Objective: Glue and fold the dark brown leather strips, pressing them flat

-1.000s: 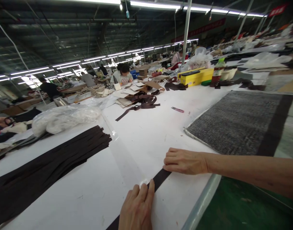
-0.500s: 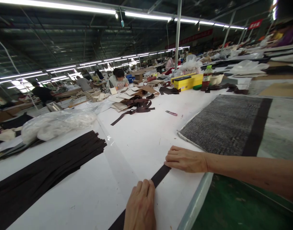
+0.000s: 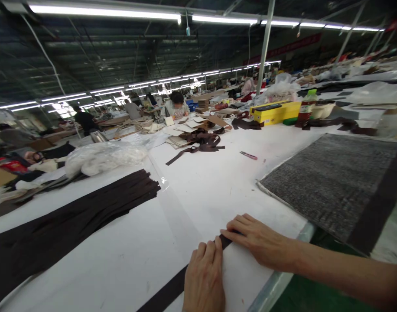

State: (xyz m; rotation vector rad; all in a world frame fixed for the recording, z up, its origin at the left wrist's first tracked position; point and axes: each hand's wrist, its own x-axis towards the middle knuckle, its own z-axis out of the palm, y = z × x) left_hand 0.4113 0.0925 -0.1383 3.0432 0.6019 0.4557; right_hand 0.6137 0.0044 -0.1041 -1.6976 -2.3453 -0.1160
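A long dark brown strip lies along the near edge of the white table. My left hand rests flat on it with the fingers together and stretched out. My right hand lies palm down on the strip's far end, fingers extended and pressing it to the table. The two hands nearly touch.
A wide stack of dark brown strips lies to the left. A grey textured mat sits at right. Farther off are a clear plastic bag, loose brown straps, a pink cutter, a yellow box and seated workers.
My right hand has slid toward my left hand along the strip, so the bare stretch between them has shrunk. The view has shifted slightly.
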